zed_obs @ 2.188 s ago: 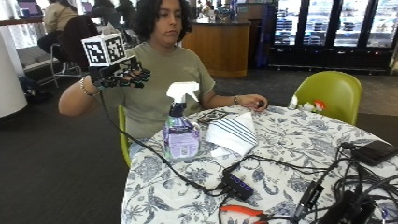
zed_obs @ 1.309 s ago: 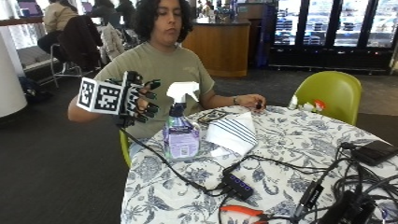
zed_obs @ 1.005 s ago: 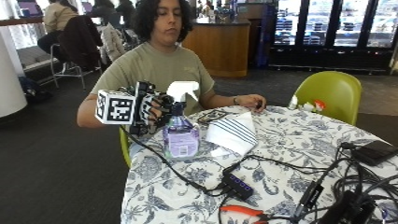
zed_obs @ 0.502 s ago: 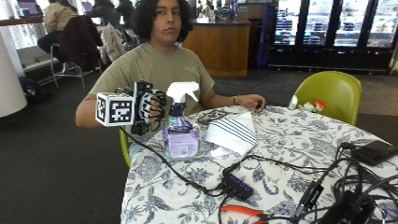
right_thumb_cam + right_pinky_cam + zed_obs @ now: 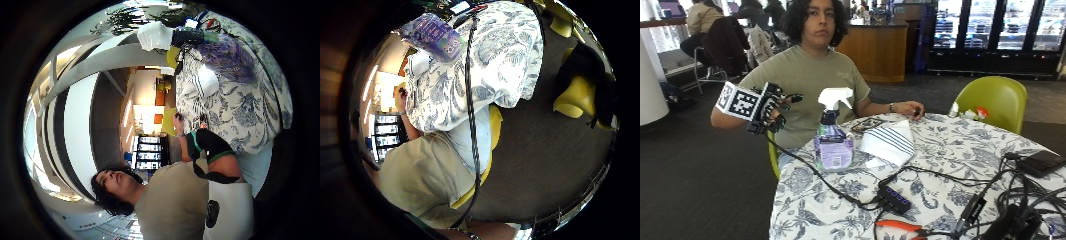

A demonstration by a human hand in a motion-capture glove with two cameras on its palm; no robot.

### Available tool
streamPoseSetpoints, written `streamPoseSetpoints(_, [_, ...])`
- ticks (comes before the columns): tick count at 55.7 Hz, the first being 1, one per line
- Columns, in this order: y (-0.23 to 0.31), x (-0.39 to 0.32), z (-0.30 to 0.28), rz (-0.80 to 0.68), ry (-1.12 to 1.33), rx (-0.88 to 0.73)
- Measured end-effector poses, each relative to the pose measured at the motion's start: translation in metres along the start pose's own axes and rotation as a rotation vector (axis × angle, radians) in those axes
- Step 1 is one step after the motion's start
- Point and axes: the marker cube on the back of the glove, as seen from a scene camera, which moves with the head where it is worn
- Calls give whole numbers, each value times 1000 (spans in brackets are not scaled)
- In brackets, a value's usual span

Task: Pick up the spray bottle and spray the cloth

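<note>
Holding nothing, fingers spread, gloved right hand (image 5: 776, 111) hovering left of upright spray bottle (image 5: 832, 136) near table (image 5: 959, 165) edge, striped cloth (image 5: 889, 142) just right; best wrapping the neck below the trigger.

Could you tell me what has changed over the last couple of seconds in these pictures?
The gloved right hand has come down from shoulder height and toward the spray bottle. It now hangs beside the bottle, level with its neck, without touching it. Nothing has been taken hold of. The bottle, the striped cloth and the bare left hand on the table stayed where they were.
</note>
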Motion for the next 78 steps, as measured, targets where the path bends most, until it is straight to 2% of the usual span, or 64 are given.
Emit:
streamPoseSetpoints(14, [2, -5, -3, -55, 1, 8])
streamPoseSetpoints(22, [-35, -9, 16, -84, -76, 13])
streamPoseSetpoints(30, [-93, -18, 29, -124, -180, -18])
streamPoseSetpoints(45, [-179, -28, 47, -200, -247, 71])
streamPoseSetpoints(61, [-218, -36, 62, -244, -141, 256])
streamPoseSetpoints(78, [-249, -47, 83, -234, -178, 293])
